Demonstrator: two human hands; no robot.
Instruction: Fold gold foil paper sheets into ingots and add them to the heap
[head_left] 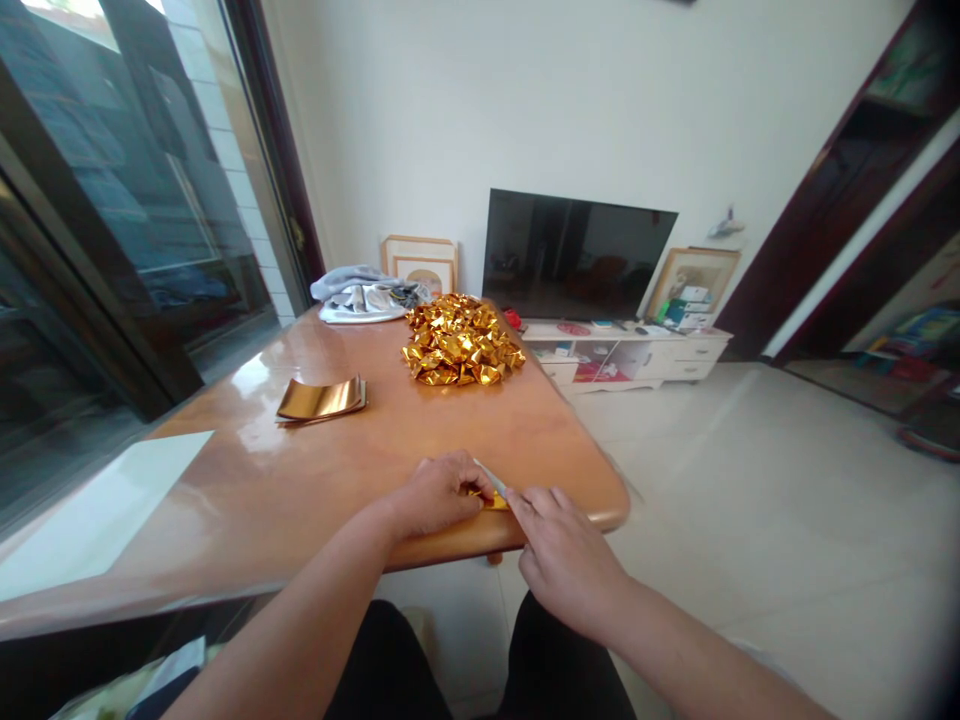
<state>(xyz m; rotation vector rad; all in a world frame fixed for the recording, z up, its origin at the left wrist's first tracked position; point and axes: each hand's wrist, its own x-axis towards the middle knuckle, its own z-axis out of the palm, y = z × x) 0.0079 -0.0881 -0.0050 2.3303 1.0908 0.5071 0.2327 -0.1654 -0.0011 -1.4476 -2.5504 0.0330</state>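
Observation:
At the near edge of the table, my left hand (450,490) has its fingers closed on a small piece of gold foil paper (496,503). My right hand (566,550) is at the other end of the same piece, its fingertips closed on the paper. A pale grey strip (489,475), perhaps the back of the sheet, rises between the two hands. Farther left lies a stack of flat gold foil sheets (319,400), slightly curled. Beyond my hands is a heap of folded gold foil pieces (461,345).
The wooden table (360,450) has a rounded right corner. A bundle of cloth (367,295) sits at its far end, and a pale sheet (105,515) lies at the left. Against the wall, a television (577,255) stands on a white cabinet (660,360).

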